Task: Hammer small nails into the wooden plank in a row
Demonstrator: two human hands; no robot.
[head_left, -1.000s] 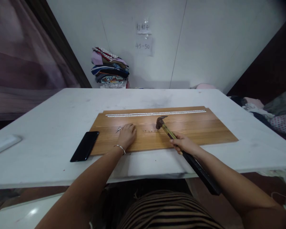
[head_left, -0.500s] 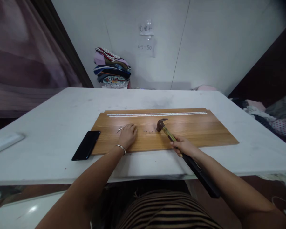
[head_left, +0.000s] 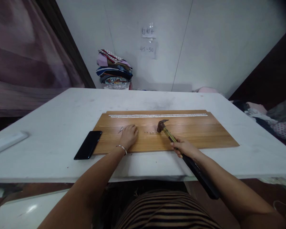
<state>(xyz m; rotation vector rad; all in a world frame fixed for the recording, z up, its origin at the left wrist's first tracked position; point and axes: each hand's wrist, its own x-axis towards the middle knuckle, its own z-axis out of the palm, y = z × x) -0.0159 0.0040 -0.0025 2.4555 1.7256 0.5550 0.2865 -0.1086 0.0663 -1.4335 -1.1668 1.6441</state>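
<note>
A long wooden board point(head_left: 193, 132) lies on the white table point(head_left: 50, 140). My right hand point(head_left: 184, 148) is closed around the handle of a hammer point(head_left: 168, 133), whose dark head rests on the board beside a short row of small nails point(head_left: 150, 132). My left hand point(head_left: 128, 136) lies on the board to the left of the nails, knuckles up and fingers curled under; what is beneath them is hidden. A few loose nails point(head_left: 121, 129) lie just left of that hand. A thin white strip point(head_left: 157, 115) runs along the board's far edge.
A black phone point(head_left: 88, 145) lies on the table against the board's left end. A white flat object point(head_left: 7, 142) sits at the far left edge. Folded fabrics point(head_left: 114, 73) are stacked against the wall behind. More cloth point(head_left: 271, 117) lies at the right.
The view has shifted slightly to the left and up. Both hands and the hammer stay in the same places on the board.
</note>
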